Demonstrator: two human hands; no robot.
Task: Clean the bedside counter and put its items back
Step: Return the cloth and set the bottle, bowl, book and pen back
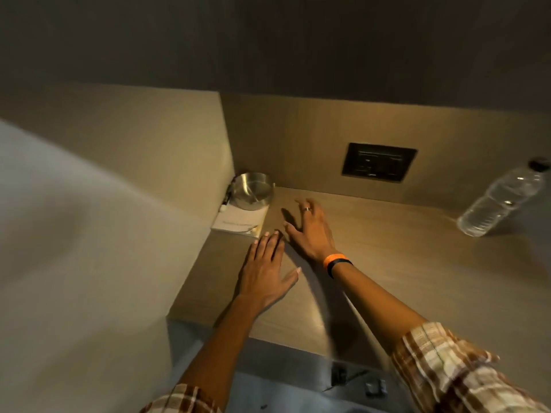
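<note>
The bedside counter (387,263) is a light wooden top set in a corner. A round metal ashtray (253,190) stands in its far left corner, on a white notepad (238,223). My left hand (265,269) is open, flat above the counter, fingertips near the notepad's front edge. My right hand (311,231) is open with fingers spread, just right of the ashtray, and wears a ring and an orange and black wristband. A clear plastic water bottle (504,198) with a dark cap stands at the far right.
A dark socket panel (378,162) is set in the back wall above the counter. A tall padded panel (89,219) rises along the left side. The floor (283,391) below the counter's front edge shows small dark bits.
</note>
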